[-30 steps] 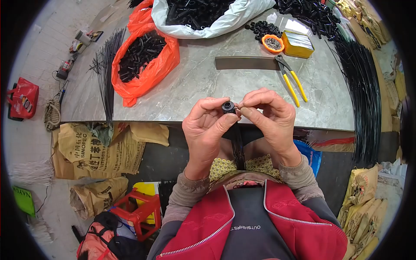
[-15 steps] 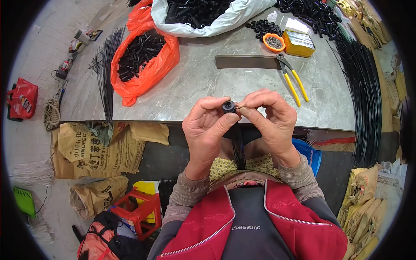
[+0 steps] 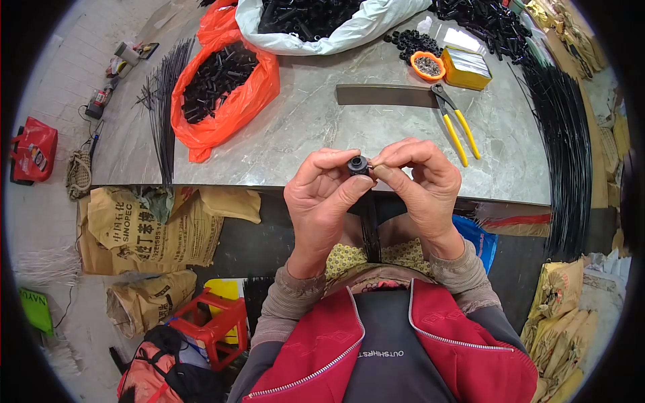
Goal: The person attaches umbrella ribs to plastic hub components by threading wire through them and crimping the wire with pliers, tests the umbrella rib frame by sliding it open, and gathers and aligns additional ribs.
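Close to the table's front edge, my left hand (image 3: 321,195) grips a black round plastic fitting (image 3: 358,164) between thumb and fingers, its open hole facing up. My right hand (image 3: 418,181) is pinched at the fitting's right side, thumb and index finger together. Between those fingertips is a tiny metallic piece, too small to name. Below the fitting, a bundle of dark thin strands (image 3: 370,232) runs down toward my lap; whether it joins the fitting is hidden by my fingers.
Pincers with yellow handles (image 3: 459,133) lie beside a flat grey metal bar (image 3: 386,95). Behind are an orange bowl of small metal bits (image 3: 440,67), a yellow tin (image 3: 467,79) and black rings (image 3: 411,43). An orange bag (image 3: 267,84) holds black tubes; long black rods (image 3: 568,148) lie at right.
Almost nothing differs. Both hands keep their grip on the fitting and the tiny piece, and the view has shifted very slightly.
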`<state>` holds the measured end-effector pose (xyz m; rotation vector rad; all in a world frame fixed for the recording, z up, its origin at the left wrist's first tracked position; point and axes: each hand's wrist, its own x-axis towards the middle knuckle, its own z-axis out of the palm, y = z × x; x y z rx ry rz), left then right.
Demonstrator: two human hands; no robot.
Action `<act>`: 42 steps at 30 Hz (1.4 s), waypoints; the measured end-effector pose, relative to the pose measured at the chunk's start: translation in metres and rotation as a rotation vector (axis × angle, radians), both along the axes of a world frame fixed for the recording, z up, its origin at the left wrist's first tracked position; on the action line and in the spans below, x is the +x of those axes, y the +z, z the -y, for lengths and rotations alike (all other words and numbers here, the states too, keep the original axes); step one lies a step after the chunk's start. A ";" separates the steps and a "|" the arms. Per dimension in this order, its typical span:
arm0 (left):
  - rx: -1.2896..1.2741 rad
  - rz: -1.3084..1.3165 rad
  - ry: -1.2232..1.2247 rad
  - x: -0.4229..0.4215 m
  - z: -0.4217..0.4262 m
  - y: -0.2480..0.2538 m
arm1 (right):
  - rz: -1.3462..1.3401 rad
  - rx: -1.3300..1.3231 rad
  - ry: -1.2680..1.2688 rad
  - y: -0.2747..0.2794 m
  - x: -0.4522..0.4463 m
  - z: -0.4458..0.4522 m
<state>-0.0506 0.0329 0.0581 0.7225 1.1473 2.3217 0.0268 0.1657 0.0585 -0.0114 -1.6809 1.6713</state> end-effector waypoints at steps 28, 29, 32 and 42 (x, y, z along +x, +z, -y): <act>0.022 0.012 -0.017 -0.002 0.002 -0.002 | -0.011 -0.016 0.054 0.001 -0.001 0.000; 0.026 0.008 -0.019 -0.002 0.002 -0.001 | -0.009 -0.019 0.053 0.000 -0.001 0.000; 0.013 0.019 -0.016 -0.002 0.002 -0.002 | -0.007 -0.021 0.054 0.001 -0.001 -0.001; 0.025 -0.006 -0.019 -0.002 0.000 -0.002 | -0.013 -0.025 0.046 0.003 0.000 0.000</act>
